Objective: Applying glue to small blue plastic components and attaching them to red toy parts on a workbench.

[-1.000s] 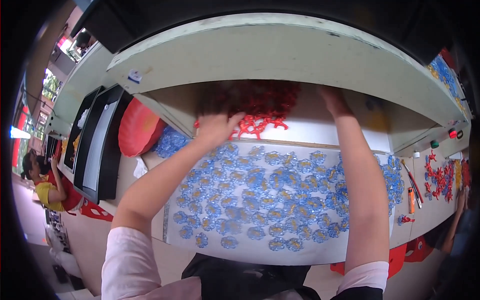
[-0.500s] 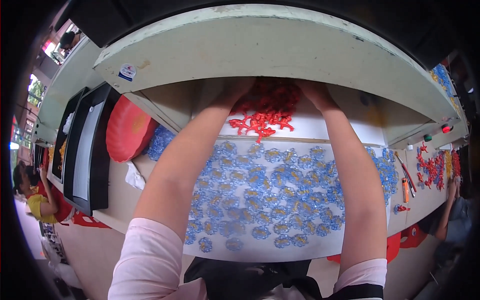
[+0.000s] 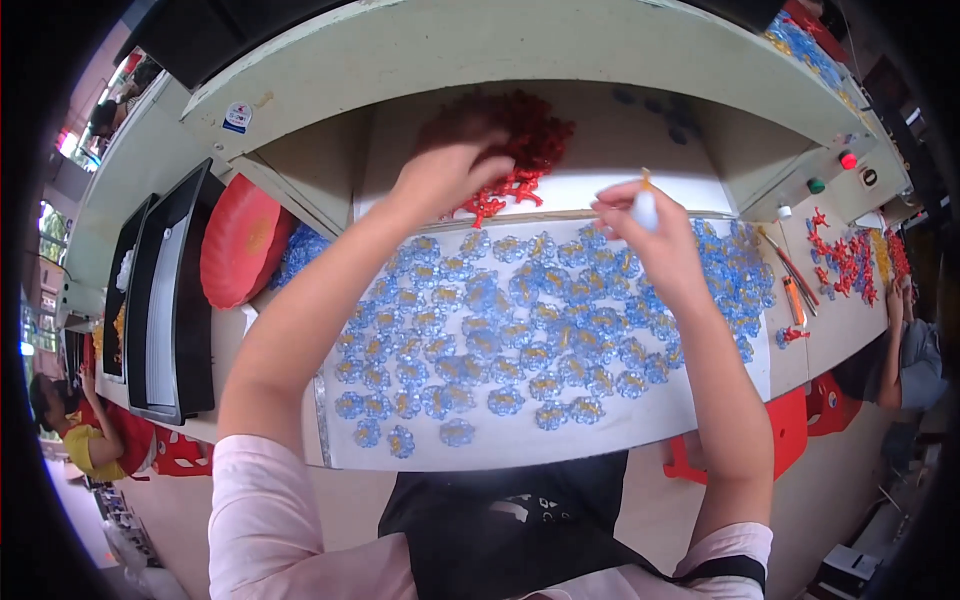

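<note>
My left hand [image 3: 445, 175] reaches under the shelf and rests on a heap of small red plastic pieces [image 3: 525, 135], fingers curled into them. Held upright in my right hand [image 3: 650, 235] is a small white tube with an orange tip [image 3: 645, 205], above the far part of a white board [image 3: 640, 430]. Several blue flower-shaped pieces [image 3: 500, 340] lie spread in rows over that board. Both of my forearms come in from the lower edge.
A red round tray [image 3: 240, 240] leans left of the board beside a bag of blue pieces [image 3: 295, 255]. Black trays [image 3: 170, 290] stand further left. More red pieces [image 3: 845, 255] and tools lie on the bench at right. Other people sit at far left [image 3: 75, 440] and right [image 3: 905, 340].
My right hand has drawn back out of the red heap toward me and now holds the white tube up over the blue pieces. My left hand stays on the red pile.
</note>
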